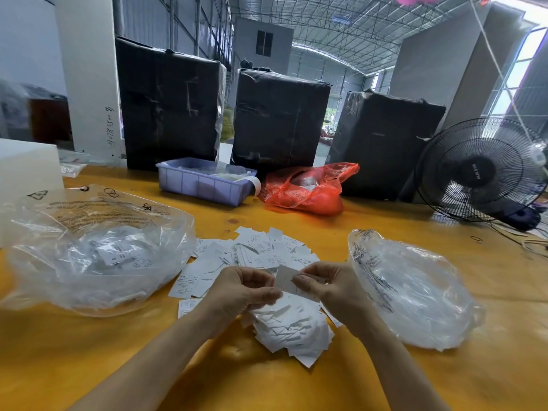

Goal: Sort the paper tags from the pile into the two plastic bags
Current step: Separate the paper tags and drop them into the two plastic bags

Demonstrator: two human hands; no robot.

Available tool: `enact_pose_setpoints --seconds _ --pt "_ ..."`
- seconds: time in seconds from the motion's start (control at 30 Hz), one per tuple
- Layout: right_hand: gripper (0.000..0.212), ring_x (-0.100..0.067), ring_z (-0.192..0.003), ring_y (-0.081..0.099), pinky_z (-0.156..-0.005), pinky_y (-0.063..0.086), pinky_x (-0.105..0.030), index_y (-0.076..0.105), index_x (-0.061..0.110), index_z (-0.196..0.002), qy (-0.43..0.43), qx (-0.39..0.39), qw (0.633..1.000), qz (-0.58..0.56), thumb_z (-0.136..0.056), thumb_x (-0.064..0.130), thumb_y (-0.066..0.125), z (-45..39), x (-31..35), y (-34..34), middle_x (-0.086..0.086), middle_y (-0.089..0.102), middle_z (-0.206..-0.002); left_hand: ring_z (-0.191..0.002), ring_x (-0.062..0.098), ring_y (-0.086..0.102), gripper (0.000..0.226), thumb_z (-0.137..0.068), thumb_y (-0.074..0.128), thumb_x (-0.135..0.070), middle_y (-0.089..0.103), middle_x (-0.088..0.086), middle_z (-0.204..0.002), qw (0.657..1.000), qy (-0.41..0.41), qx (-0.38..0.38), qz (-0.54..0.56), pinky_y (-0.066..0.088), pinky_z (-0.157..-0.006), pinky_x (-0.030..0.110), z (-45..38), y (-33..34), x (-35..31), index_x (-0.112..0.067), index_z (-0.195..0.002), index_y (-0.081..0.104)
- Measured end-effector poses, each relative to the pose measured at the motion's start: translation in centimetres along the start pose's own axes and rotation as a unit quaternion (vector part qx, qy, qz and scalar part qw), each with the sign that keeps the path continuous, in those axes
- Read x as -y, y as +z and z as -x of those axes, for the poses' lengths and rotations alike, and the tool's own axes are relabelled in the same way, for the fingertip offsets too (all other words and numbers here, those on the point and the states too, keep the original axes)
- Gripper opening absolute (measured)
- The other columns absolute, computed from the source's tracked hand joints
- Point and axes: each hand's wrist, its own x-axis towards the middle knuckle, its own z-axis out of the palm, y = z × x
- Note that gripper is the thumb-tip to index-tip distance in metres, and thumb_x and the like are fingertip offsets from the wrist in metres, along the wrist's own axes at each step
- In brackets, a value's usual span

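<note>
Yellow table (pixel 89 366) seen from the head view. A pile of paper tags (pixel 267 256) is spread across the centre of the frame, reaching down toward the lower middle.

Both hands are held close together above the pile, just below frame centre. A single white tag (pixel 286 281) is pinched by the right hand (pixel 329 287) between thumb and curled fingers. The left hand (pixel 241 289) is curled at the tag's left edge, thumb tip touching or nearly touching it; whether a firm grip is made there cannot be told.

A clear plastic bag (pixel 98 250), printed with warning text, is lying at the left of the frame, with white tags visible inside. A second clear bag (pixel 415 295) is lying at the right, just beside the right wrist; its contents are hard to make out through the glare.

Further back: a lavender bin (pixel 201 183) at upper centre, a red plastic bag (pixel 308 189) just to its right, three black-wrapped bales (pixel 278 120) behind, a black fan (pixel 480 170) at the right edge.
</note>
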Motion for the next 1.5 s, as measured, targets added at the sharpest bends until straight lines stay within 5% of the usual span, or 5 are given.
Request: enact_pose_setpoints --seconds 0.23,0.67,0.97,1.2,1.5 --pt "0.01 -0.002 -0.056 0.054 -0.055 0.041 -0.014 0.071 -0.004 -0.078 -0.005 0.05 0.999 0.014 -0.079 0.006 0.073 0.0 0.0 0.1 -0.003 0.063 -0.064 -0.058 0.014 0.068 0.024 -0.058 0.08 -0.002 0.07 0.006 -0.063 1.0 0.017 -0.015 -0.022 0.05 -0.052 0.017 -0.2 -0.1 0.1 -0.001 -0.079 0.067" --pt "0.009 -0.003 -0.055 0.052 -0.054 0.04 -0.015 0.071 0.009 -0.071 0.049 0.13 0.99 0.006 -0.079 0.012 0.075 0.2 0.0 -0.7 0.005 0.062 -0.058 -0.06 0.012 0.067 0.031 -0.056 0.084 0.003 0.071 0.001 -0.065 0.993 0.05 -0.016 -0.104 0.051 -0.058 0.017 -0.2 0.2 0.3 -0.006 -0.081 0.068" --pt "0.009 -0.023 -0.07 0.058 -0.068 0.043 -0.032 0.07 0.005 -0.073 0.048 0.038 0.995 -0.082 -0.081 0.009 0.07 0.0 0.1 -1.5 -0.014 0.066 -0.074 -0.062 0.012 0.068 0.033 -0.057 0.081 -0.001 0.072 0.006 -0.069 0.997 0.045 -0.013 -0.059 0.051 -0.056 0.017 -0.1 0.0 0.1 -0.004 -0.087 0.069" --pt "0.009 -0.013 -0.064 0.057 -0.059 0.042 -0.021 0.069 0.003 -0.076 0.039 0.076 0.996 -0.04 -0.082 0.009 0.07 0.0 0.0 -1.1 -0.006 0.065 -0.068 -0.061 0.009 0.066 0.04 -0.049 0.081 -0.011 0.072 0.005 -0.07 0.998 0.034 -0.014 -0.047 0.048 -0.053 0.015 -0.1 0.0 0.0 -0.006 -0.087 0.07" --pt "0.011 -0.006 -0.055 0.05 -0.053 0.037 -0.016 0.069 0.004 -0.072 0.003 0.096 0.995 0.022 -0.082 0.007 0.071 0.0 -0.4 -0.3 -0.001 0.059 -0.061 -0.059 0.008 0.066 0.028 -0.062 0.08 0.008 0.07 0.002 -0.066 0.996 0.035 -0.024 -0.075 0.05 -0.053 0.015 -0.1 0.1 0.3 -0.004 -0.084 0.067"
